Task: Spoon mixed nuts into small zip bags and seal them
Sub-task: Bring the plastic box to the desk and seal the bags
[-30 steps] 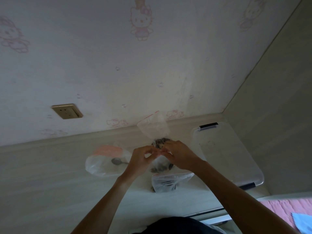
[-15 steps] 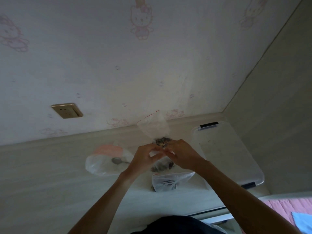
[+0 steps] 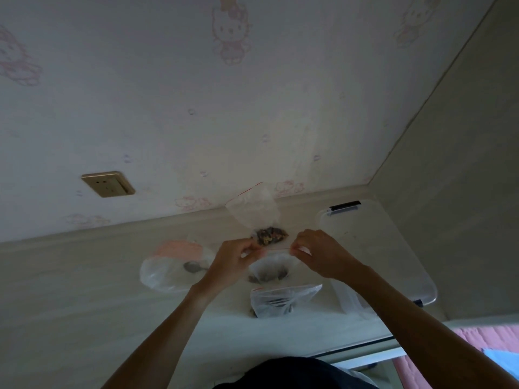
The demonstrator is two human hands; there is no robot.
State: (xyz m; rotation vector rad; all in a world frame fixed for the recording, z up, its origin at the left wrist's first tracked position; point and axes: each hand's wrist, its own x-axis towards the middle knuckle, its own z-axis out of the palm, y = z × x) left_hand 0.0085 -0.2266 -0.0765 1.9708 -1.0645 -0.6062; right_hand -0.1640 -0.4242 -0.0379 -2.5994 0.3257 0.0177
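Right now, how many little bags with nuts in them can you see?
3. One stands by the wall, one is pinched between the left hand and right hand at, and one lies nearer the person. Others may be hidden.

The pale table (image 3: 84,318) carries a filled zip bag (image 3: 280,301) near, a spoon bag (image 3: 168,273) left, and a clear lid (image 3: 379,248) right.

held zip bag (image 3: 271,265): clear, red strip along top edge, stretched level above the table; nuts in its bottom
far zip bag (image 3: 254,210): clear, red-edged mouth pointing up toward the wall; dark nuts (image 3: 271,235) gathered at its lower end
near zip bag (image 3: 280,300): clear, holds nuts, lies on the table
spoon (image 3: 193,267): metal, inside the large clear bag (image 3: 171,269) at left
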